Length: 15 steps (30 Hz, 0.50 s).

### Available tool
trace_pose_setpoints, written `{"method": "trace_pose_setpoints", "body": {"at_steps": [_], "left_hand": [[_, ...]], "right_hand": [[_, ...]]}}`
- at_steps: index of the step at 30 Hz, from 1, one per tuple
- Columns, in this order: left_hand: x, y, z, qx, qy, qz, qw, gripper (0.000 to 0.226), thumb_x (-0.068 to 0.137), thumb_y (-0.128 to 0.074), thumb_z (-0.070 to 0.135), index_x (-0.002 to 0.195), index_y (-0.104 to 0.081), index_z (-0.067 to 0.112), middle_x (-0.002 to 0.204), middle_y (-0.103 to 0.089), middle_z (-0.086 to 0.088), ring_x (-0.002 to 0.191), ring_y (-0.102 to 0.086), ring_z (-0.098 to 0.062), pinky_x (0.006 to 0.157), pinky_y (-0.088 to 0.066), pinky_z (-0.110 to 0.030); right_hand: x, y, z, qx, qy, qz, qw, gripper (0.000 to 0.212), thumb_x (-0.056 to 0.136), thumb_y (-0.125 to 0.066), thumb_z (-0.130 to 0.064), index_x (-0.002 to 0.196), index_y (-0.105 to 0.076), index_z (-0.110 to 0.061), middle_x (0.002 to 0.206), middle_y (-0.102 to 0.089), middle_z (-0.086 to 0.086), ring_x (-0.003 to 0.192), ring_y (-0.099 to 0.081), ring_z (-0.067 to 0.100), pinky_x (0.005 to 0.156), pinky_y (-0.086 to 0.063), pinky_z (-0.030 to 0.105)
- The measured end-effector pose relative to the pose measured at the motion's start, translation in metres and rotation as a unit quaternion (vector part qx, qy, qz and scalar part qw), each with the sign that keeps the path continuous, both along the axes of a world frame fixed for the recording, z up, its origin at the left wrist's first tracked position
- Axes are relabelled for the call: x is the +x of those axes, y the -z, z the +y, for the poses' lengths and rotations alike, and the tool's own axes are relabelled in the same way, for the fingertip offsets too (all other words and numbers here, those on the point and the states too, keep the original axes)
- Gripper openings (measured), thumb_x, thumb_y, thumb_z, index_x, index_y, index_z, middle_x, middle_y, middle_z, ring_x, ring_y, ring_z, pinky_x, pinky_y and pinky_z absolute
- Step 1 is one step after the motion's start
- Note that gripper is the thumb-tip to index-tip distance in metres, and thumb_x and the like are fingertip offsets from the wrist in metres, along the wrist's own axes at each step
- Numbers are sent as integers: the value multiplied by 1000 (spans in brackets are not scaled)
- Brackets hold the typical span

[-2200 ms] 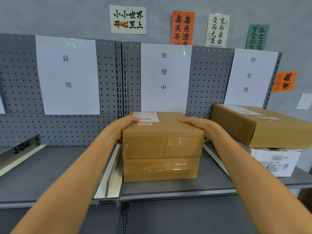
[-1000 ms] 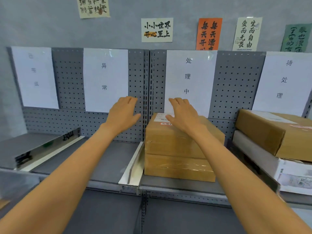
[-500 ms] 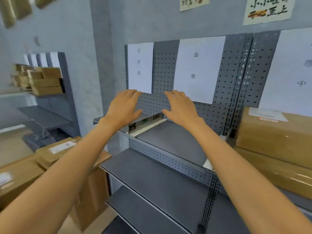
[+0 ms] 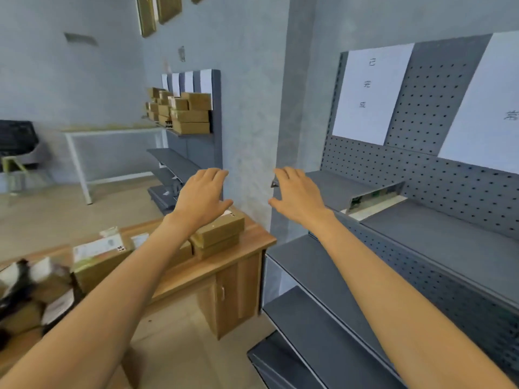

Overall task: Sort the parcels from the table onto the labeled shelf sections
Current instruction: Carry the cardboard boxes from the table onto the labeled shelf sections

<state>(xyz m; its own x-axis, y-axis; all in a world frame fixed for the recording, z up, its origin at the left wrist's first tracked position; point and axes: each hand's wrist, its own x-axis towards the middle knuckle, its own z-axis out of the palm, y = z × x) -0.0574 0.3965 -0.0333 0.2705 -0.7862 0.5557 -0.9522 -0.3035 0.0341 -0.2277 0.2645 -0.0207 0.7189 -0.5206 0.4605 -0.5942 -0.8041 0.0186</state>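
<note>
Parcels (image 4: 216,231) lie on the wooden table (image 4: 252,240) below and to the left of your hands: two small brown boxes are stacked at the table's right end, and more boxes with white labels (image 4: 98,256) lie further left, where the picture is blurred. Your left hand (image 4: 200,196) is held in the air above the small stack, palm down, with the fingers almost straight and a little spread; it holds nothing, and I cannot tell if the palm touches the top box. Your right hand (image 4: 295,195) is also spread and holds nothing; it is beside the left one, in front of the grey shelf (image 4: 438,242), well apart from the parcels. On the pegboard at the back of the shelf hangs a white section label (image 4: 370,94), and the section under it has no parcel in it.
</note>
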Motion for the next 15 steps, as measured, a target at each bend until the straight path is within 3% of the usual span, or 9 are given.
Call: {"method": "trace_pose_setpoints", "body": {"at_steps": [15], "left_hand": [[149,100,79,69,-159,87,981,64,87,-65,34,141,-42,9,140,-48,-10,129,-42,-29,103,-36,-37]], "right_hand": [[202,87,32,62,-147,33,987,65,92,-56,-37,147,-31,-13,145,-41,8,132,-37,28,101,-41,38]]}}
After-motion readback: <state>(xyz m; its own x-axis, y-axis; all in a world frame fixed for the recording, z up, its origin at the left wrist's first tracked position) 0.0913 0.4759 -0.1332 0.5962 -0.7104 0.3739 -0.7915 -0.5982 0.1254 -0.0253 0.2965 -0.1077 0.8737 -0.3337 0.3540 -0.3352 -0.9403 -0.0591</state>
